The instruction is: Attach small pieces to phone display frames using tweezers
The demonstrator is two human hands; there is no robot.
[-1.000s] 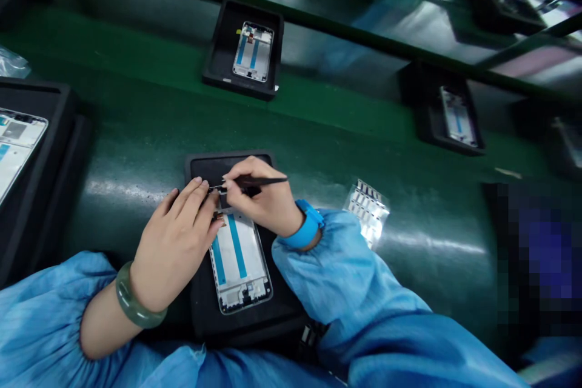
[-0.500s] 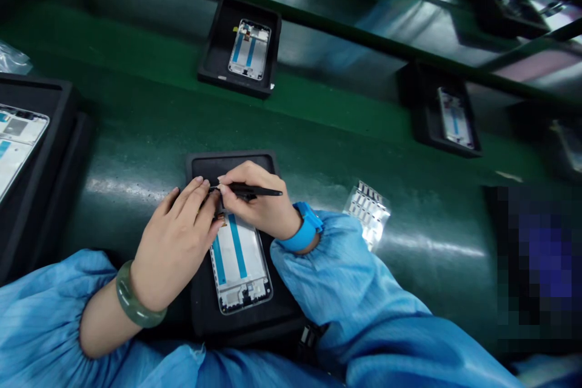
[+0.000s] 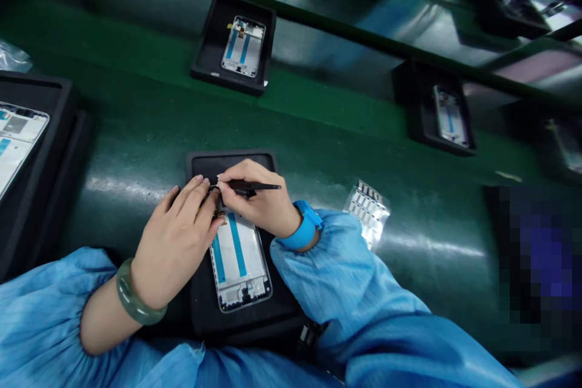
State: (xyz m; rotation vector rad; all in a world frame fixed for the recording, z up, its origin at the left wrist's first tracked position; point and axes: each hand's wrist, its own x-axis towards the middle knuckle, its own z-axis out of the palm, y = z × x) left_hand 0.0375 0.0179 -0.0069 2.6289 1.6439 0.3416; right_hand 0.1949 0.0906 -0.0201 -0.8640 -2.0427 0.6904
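My right grip [image 3: 257,197] is closed on black tweezers [image 3: 254,186], their tip meeting my left fingers [image 3: 195,200]. My open left grip [image 3: 175,236] rests on the top end of a phone frame [image 3: 239,260], which lies in a black tray [image 3: 230,163] on the green desk [image 3: 136,151].

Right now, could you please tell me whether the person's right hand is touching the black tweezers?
Touching: the head view shows the right hand gripping the black tweezers between thumb and fingers.
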